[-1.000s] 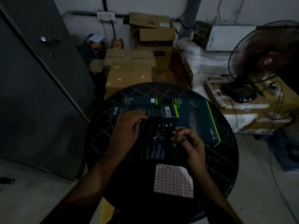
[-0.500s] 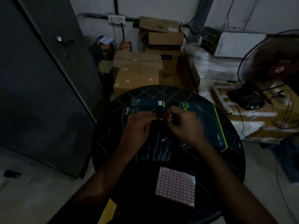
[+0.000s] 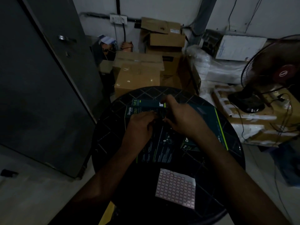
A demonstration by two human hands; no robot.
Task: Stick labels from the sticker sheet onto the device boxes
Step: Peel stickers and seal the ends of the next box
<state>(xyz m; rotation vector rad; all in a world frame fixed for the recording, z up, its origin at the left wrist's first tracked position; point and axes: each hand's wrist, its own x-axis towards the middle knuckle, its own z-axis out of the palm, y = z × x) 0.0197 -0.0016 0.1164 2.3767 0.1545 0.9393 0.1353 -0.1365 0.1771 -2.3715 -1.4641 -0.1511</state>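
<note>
Several dark teal device boxes lie on a round black table. My left hand rests on the near box, fingers lying along its far edge by the "Omada" print. My right hand reaches over it to the far box; its fingertips touch that box beside a small white label. A larger box lies to the right, with a small box partly under my right wrist. The pink-and-white sticker sheet lies flat at the table's near edge.
A grey metal cabinet stands close on the left. Stacked cardboard cartons sit behind the table. A standing fan and cables are on cartons to the right. Bare floor shows at lower left and lower right.
My right hand has moved from near the sticker sheet up over the boxes, met my left hand's fingertips, then reached on to the far box. My left hand stayed on the near box.
</note>
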